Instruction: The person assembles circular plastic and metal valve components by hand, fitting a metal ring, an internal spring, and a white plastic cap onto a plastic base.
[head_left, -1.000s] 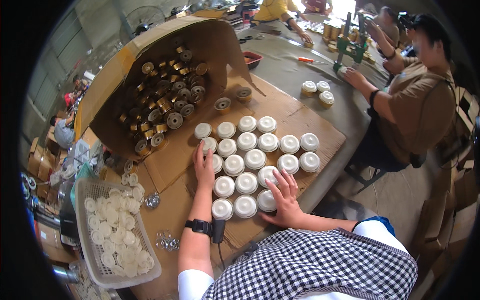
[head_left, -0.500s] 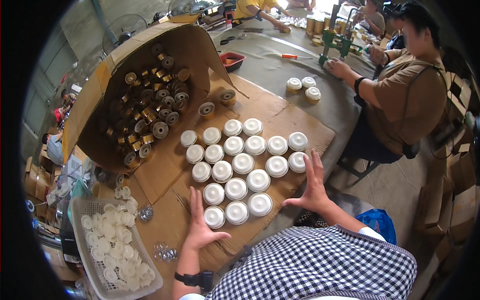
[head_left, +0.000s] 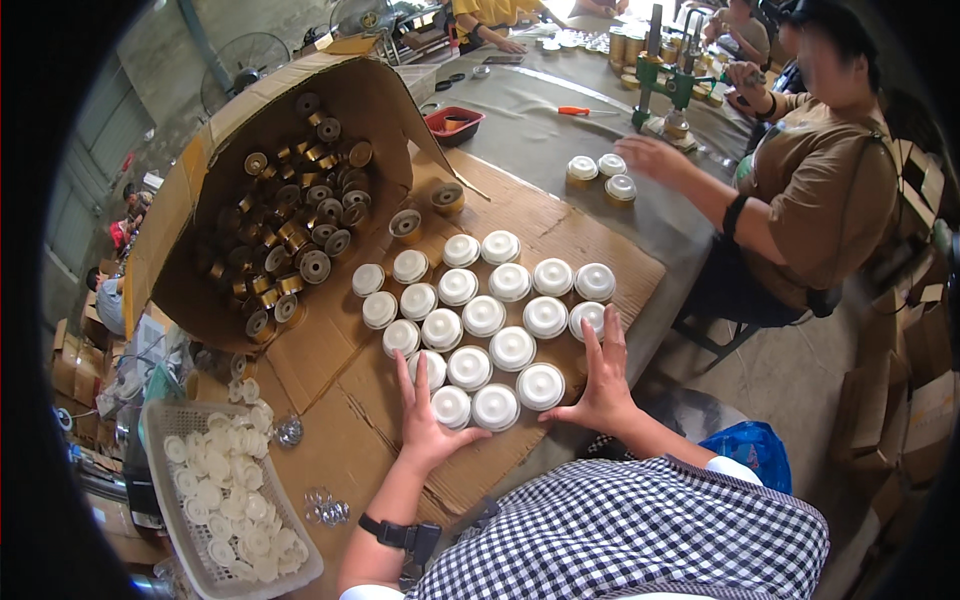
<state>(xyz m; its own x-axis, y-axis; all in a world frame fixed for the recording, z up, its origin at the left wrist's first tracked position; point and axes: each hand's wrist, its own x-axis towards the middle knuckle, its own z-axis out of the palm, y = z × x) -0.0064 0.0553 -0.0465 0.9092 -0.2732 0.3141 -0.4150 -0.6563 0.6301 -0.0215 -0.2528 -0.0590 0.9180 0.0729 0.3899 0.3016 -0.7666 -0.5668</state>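
Note:
Several small gold cans topped with round white plastic caps (head_left: 484,316) stand upright in loose rows on a flat cardboard sheet (head_left: 590,240). My left hand (head_left: 430,425) is at the near left of this group, fingers stretched and thumb spread, against the nearest left caps. At the right side my right hand (head_left: 605,390) is open too, its fingertips by the rightmost cap and its thumb near the front one. Both palms face each other across the group, and neither hand grips a can.
A tipped cardboard box (head_left: 400,110) spills gold metal cans at the left. Below it stands a grey basket (head_left: 160,440) of translucent plastic caps. At right, a co-worker (head_left: 820,200) works at a green hand press (head_left: 665,85), beside three capped cans (head_left: 620,187) and an orange screwdriver (head_left: 573,110).
My left hand has moved right and slightly forward, and my right hand slightly left; the near caps sit closer together. The co-worker's hand has left the press and is beside the three cans.

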